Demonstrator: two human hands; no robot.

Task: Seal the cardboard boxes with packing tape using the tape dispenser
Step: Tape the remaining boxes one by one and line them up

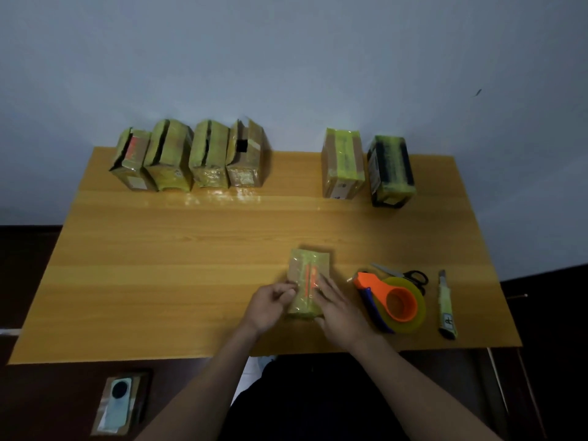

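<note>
Fingers of the left hand pinch, and the right hand's flat fingers press, the small yellow-taped cardboard box, lengthwise away from the person.

A wooden table carries 7 boxes, tape dispenser, scissors, knife.

Glossy tape-wrapped cardboard box; smooth wood-grain table.
</note>
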